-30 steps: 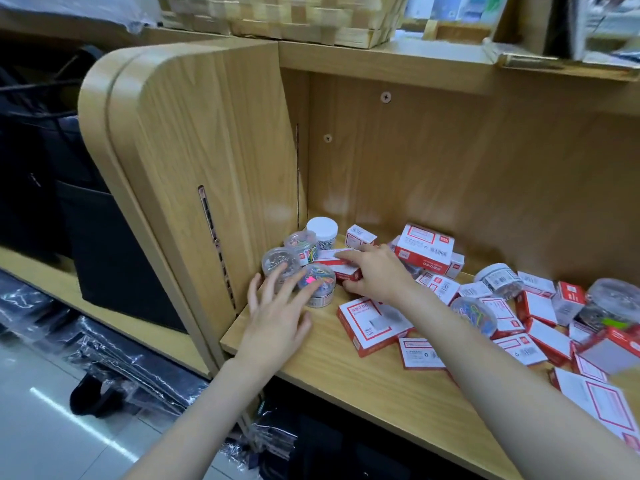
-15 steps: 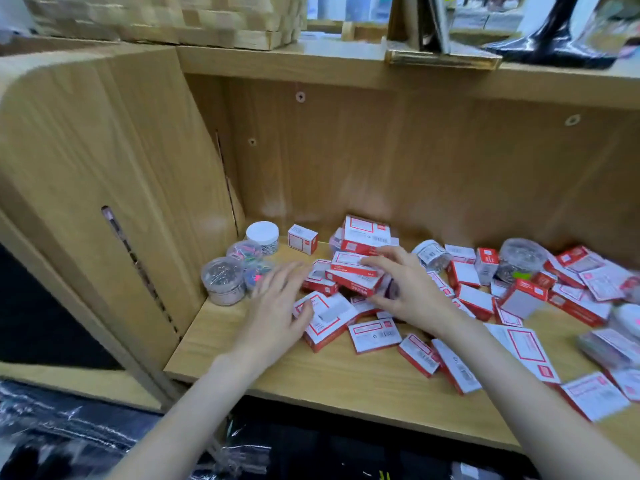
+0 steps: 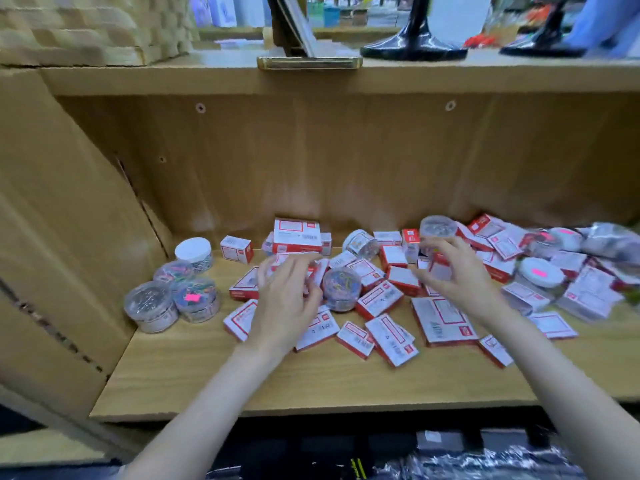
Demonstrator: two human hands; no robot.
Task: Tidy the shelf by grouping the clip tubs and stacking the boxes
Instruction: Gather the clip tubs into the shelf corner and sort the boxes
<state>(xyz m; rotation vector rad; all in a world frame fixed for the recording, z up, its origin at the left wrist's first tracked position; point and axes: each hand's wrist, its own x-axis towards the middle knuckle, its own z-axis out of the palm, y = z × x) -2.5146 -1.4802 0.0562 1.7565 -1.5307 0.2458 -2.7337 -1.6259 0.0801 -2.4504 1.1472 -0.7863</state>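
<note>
Up above the hands there's a woven basket on the left. Two black stand bases sit further right, with a brass-edged frame between

Wooden shelf unit with a woven basket on top.

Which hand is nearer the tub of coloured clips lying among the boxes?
Left. The left hand is right beside the coloured clip tub, on its left; the right hand is farther off, to its right.
</note>
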